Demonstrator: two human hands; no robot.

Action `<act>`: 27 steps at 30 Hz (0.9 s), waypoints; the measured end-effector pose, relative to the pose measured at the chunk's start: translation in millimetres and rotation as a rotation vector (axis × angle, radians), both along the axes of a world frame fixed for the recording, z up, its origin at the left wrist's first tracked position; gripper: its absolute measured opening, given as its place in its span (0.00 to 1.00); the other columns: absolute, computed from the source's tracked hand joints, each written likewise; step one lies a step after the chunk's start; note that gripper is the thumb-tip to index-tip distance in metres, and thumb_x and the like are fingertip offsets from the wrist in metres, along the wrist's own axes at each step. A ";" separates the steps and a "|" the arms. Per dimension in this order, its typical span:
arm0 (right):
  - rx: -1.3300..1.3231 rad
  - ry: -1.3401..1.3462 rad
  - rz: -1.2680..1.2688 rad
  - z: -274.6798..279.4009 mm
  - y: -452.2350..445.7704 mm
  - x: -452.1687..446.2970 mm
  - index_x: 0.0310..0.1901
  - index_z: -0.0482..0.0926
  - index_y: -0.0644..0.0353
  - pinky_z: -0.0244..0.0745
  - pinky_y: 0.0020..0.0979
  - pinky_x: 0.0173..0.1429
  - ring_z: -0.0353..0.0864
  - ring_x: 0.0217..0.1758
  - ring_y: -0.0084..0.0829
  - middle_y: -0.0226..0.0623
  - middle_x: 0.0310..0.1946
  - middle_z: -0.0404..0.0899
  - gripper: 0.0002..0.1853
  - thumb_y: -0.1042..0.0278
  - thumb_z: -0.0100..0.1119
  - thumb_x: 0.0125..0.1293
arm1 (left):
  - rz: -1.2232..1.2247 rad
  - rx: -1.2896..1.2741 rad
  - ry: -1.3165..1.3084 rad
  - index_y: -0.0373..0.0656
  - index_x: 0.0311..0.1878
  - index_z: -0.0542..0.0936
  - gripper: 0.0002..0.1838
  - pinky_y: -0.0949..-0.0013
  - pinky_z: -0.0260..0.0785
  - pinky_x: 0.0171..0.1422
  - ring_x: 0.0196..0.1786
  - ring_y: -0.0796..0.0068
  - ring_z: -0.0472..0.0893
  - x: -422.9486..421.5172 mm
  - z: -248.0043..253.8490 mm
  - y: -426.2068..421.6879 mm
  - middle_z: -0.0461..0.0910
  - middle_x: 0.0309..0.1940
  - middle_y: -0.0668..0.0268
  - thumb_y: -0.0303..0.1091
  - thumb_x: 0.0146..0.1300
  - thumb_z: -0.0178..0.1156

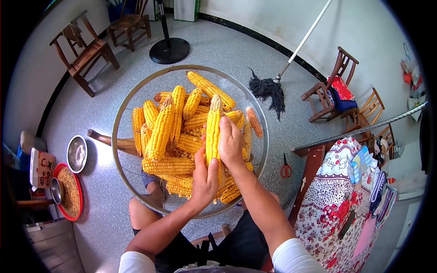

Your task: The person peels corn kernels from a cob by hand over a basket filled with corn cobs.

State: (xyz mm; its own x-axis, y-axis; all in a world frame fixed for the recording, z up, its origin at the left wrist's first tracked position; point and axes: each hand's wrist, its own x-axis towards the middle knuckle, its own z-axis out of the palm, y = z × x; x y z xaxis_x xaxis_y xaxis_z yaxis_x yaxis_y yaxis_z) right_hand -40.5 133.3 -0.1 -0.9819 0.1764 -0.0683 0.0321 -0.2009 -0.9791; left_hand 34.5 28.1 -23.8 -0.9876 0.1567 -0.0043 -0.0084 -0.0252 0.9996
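Both my hands are wrapped round one yellow ear of corn, its pale tip pointing away from me. My left hand grips its lower part, and my right hand holds its right side higher up. Beneath them, a round mesh sieve with a metal rim carries a heap of dried corn ears. A mostly bare cob lies at the right of the sieve, and some loose kernels show among the ears. Part of the heap is hidden by my hands and forearms.
Left of the sieve stand a steel bowl and a red basin of grain. Red-handled scissors lie on the floor at right, near a bed with a floral cover. A mop, a fan base and wooden chairs stand farther off.
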 end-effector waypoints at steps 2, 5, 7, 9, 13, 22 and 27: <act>0.013 -0.016 -0.018 2.4 0.3 -2.4 0.53 0.74 0.66 0.84 0.32 0.34 0.85 0.28 0.31 0.43 0.36 0.83 0.24 0.55 0.31 0.83 | -0.012 -0.006 -0.033 0.30 0.72 0.57 0.28 0.59 0.65 0.68 0.66 0.55 0.73 0.7 0.6 -0.8 0.71 0.64 0.45 0.41 0.80 0.45; 0.004 -0.047 -0.045 4.4 0.7 -3.0 0.51 0.74 0.66 0.85 0.33 0.34 0.85 0.28 0.32 0.45 0.36 0.84 0.25 0.55 0.28 0.82 | -0.023 0.024 -0.056 0.31 0.72 0.56 0.27 0.60 0.64 0.69 0.67 0.59 0.71 1.4 2.6 -0.4 0.69 0.65 0.47 0.40 0.80 0.45; -0.018 -0.063 -0.054 6.8 0.4 -2.8 0.52 0.74 0.67 0.86 0.33 0.35 0.86 0.28 0.33 0.46 0.36 0.84 0.25 0.56 0.28 0.83 | -0.021 0.042 -0.064 0.31 0.72 0.58 0.26 0.61 0.65 0.68 0.64 0.61 0.72 1.2 9.6 -0.7 0.70 0.63 0.49 0.40 0.80 0.44; -0.178 -0.111 -0.110 10.5 0.0 -2.2 0.53 0.74 0.68 0.87 0.36 0.33 0.87 0.28 0.34 0.46 0.35 0.83 0.23 0.59 0.31 0.83 | -0.016 0.060 -0.071 0.31 0.71 0.59 0.25 0.62 0.66 0.66 0.62 0.64 0.73 -1.1 11.9 -1.8 0.72 0.61 0.51 0.40 0.81 0.44; -0.205 -0.143 -0.097 5.9 0.6 -1.0 0.57 0.72 0.68 0.87 0.36 0.41 0.88 0.36 0.37 0.49 0.41 0.84 0.21 0.63 0.29 0.82 | 0.025 0.134 -0.157 0.33 0.68 0.65 0.22 0.66 0.68 0.60 0.55 0.71 0.75 -6.8 13.6 -4.5 0.74 0.53 0.55 0.40 0.81 0.44; -0.118 0.054 0.037 -5.5 -15.6 6.6 0.70 0.63 0.68 0.83 0.30 0.45 0.85 0.40 0.30 0.44 0.45 0.81 0.26 0.56 0.40 0.82 | 0.080 0.062 -0.075 0.32 0.68 0.62 0.22 0.69 0.67 0.61 0.56 0.72 0.74 -11.6 3.2 -4.6 0.73 0.55 0.57 0.38 0.81 0.46; -0.004 0.041 0.048 -4.2 -12.9 5.7 0.70 0.64 0.67 0.83 0.29 0.45 0.85 0.39 0.29 0.42 0.43 0.81 0.26 0.54 0.39 0.82 | 0.083 0.005 -0.004 0.32 0.68 0.61 0.22 0.67 0.67 0.63 0.58 0.69 0.73 -9.7 9.8 -3.4 0.72 0.56 0.55 0.37 0.80 0.46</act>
State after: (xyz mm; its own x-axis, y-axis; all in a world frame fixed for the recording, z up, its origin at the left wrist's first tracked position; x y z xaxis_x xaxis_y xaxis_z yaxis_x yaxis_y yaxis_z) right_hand -34.8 120.4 -4.3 -0.9913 0.1287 -0.0284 0.0015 -0.2039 -0.9790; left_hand 24.8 24.7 -14.0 -0.9972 0.0742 -0.0079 -0.0102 -0.0314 0.9995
